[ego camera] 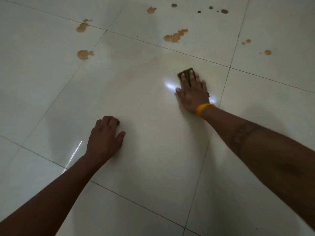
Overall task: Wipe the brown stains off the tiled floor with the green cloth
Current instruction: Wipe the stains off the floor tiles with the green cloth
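Observation:
My right hand [193, 91] lies flat on the green cloth [186, 73], pressing it onto the pale tiled floor [144, 108]; only the cloth's far edge shows past my fingers. A yellow band circles that wrist. My left hand [105, 135] rests on the floor nearer me, fingers curled, holding nothing. Brown stains lie beyond the cloth: a large one [175, 36] straight ahead, two at the left [84, 54] [83, 26], and small spots [151, 10] [267, 52] further off. A faint smear covers the tile left of the cloth.
Dark grout lines [225, 82] cross the glossy floor. Bright light reflections sit beside my right hand [170, 86] and left of my left wrist [75, 150]. Tiny dark specks [199, 12] dot the far tiles.

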